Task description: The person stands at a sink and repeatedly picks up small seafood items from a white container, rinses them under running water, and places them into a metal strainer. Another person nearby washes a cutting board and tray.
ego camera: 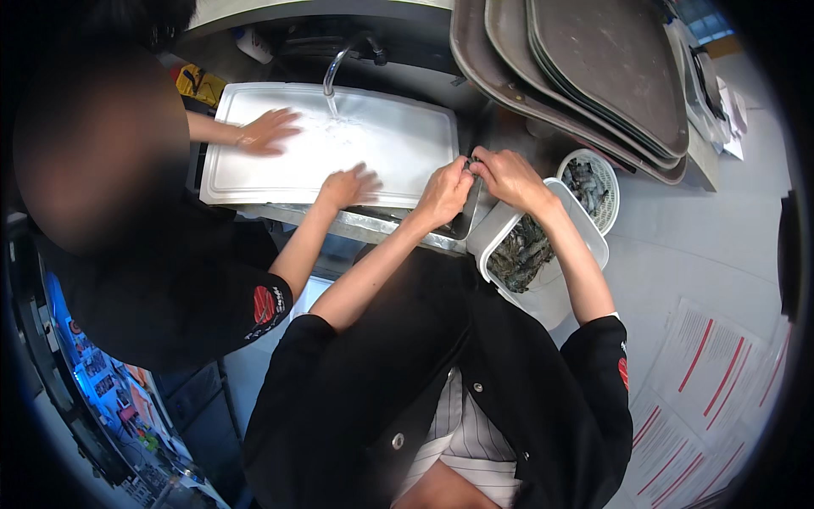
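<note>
My left hand (447,192) and my right hand (509,178) meet over the sink's right end, fingertips pinched on a small dark shrimp (472,163). Most of the shrimp is hidden by the fingers. Below my right forearm is a white plastic tub (493,224) with dark whole shrimp (523,254) inside. Beyond it, next to the wall, a round white plastic basket (614,198) holds paler grey shrimp (588,184), which look peeled. A large white cutting board (407,149) lies across the sink, its right edge close to my left hand.
At my left, a co-worker's hands (267,132) move over the board. Water runs from a chrome faucet (337,63) onto it. Stacked brown trays (604,70) overhang the back right. A tiled wall (674,261) bearing printed sheets (706,362) stands at the right.
</note>
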The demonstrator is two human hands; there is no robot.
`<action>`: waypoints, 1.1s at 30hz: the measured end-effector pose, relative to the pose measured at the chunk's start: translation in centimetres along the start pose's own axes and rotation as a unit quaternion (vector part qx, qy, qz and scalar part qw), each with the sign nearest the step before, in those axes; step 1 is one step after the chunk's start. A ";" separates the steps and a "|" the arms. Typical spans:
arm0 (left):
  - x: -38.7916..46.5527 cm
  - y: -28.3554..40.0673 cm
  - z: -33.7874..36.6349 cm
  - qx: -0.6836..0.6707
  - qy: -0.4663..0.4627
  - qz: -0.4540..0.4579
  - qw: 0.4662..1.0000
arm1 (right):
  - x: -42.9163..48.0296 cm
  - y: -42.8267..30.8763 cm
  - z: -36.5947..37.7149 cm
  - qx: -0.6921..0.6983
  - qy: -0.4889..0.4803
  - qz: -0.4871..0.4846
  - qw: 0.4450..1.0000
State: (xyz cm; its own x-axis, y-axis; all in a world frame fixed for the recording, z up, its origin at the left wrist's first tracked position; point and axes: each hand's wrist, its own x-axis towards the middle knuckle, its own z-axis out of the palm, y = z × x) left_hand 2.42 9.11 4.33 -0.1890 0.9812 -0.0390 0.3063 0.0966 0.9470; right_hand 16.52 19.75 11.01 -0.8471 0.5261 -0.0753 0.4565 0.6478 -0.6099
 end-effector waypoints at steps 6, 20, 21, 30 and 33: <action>1.0 0.8 -0.5 0.106 0.013 0.057 0.993 | 0.1 -0.1 -0.7 0.017 -0.018 0.018 1.000; 0.6 -0.9 2.8 0.196 0.068 0.199 0.958 | -0.4 2.3 -2.7 0.097 -0.163 0.002 0.982; 0.7 -0.9 2.8 0.201 0.065 0.213 0.954 | -0.3 2.6 -2.9 0.099 -0.187 0.011 0.977; 0.3 -0.3 2.2 0.474 -0.159 0.191 0.845 | 0.0 2.1 -0.2 -0.157 -0.258 -0.022 0.953; 0.0 0.7 2.5 0.584 -0.251 0.127 0.762 | -0.2 0.3 1.0 -0.270 -0.274 -0.064 0.921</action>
State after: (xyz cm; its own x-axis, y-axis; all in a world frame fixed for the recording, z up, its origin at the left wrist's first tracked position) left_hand 4.99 9.59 4.17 0.3049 0.9053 -0.2956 0.9500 -0.3112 0.0268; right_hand 16.52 19.24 10.04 -0.8461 0.1638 -0.5073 0.2860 0.9426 -0.1726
